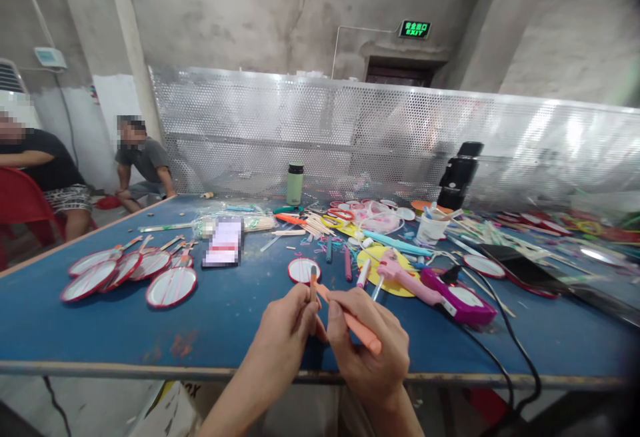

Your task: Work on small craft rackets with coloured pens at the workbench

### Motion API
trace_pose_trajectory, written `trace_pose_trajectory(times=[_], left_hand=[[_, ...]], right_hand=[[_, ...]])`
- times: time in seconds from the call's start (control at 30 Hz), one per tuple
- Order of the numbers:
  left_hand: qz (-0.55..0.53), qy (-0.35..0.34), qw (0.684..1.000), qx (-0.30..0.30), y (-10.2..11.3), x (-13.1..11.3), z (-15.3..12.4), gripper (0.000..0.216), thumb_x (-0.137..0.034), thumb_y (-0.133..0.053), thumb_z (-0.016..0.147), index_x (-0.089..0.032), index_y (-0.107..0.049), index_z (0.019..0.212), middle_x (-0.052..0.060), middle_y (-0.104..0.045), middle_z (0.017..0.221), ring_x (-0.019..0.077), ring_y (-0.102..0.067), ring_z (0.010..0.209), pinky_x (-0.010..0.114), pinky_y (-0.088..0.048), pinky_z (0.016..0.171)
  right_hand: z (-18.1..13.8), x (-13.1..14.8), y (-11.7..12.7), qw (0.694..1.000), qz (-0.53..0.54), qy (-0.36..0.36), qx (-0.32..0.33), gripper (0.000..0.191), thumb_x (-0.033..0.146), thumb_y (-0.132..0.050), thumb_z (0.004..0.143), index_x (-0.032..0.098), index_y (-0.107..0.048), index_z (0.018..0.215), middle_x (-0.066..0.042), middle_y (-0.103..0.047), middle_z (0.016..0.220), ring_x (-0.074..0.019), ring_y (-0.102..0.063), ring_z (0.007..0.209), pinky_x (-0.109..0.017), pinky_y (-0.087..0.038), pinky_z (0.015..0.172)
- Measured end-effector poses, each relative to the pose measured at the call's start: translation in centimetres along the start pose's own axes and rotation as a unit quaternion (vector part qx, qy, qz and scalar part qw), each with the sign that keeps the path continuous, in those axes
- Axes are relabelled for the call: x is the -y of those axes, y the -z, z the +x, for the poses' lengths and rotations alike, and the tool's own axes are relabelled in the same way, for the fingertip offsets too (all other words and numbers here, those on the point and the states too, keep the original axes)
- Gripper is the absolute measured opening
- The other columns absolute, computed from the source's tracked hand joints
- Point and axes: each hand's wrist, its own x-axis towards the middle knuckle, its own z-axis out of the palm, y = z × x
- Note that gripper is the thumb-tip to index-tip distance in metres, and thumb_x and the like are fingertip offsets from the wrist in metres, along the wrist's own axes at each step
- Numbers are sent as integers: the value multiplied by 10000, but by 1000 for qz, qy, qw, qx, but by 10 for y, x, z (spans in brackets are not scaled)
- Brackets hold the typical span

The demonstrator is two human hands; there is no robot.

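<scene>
My left hand [287,327] is closed, pinching a short narrow stick [313,276] upright; it shows orange with a darker tip. My right hand [373,337] is closed around a thick orange marker [363,332], its front end slanting up toward the stick. Both hands meet just above the table's front edge, and the fingers hide the lower part of the stick. Right behind them lies a round white disc with a red rim [304,270]. A purple marker [347,264] and a white-tipped marker [365,273] lie near my right hand.
On the left, several red-rimmed discs with sticks [173,286] overlap beside a phone [223,242]. To the right, a pink glue gun [410,282] lies with a purple box [470,304] and black cables. A green bottle [295,184] and black flask [459,174] stand behind. Two people sit far left.
</scene>
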Motion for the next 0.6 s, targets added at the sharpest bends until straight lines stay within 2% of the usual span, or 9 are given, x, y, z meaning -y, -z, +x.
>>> trace_pose_trajectory(times=[0.1,0.3,0.6], left_hand=[[-1,-4,1000,-1,0,0,0,237,-334,-418,985,-193,-504,814,-33,-587,672,104,-477,585,224,-329,577],[-5,8,1000,4,1,-2,0,234,-336,-418,985,-200,-480,804,-40,-590,635,107,-468,567,227,-325,577],[-10,4,1000,1,-1,0,0,221,-318,-423,985,-201,-479,806,-47,-572,621,107,-468,566,229,-314,571]], right_hand=[[0,0,0,1000,1,-4,18,125,73,-583,874,171,-654,908,-10,-662,708,-101,-599,610,-226,-476,597],[2,1,0,1000,-18,-5,-22,131,67,-583,878,184,-639,898,3,-678,704,-94,-617,605,-214,-475,602],[1,1,1,1000,-17,-6,-8,125,71,-581,876,180,-642,885,3,-662,686,-95,-600,589,-221,-460,586]])
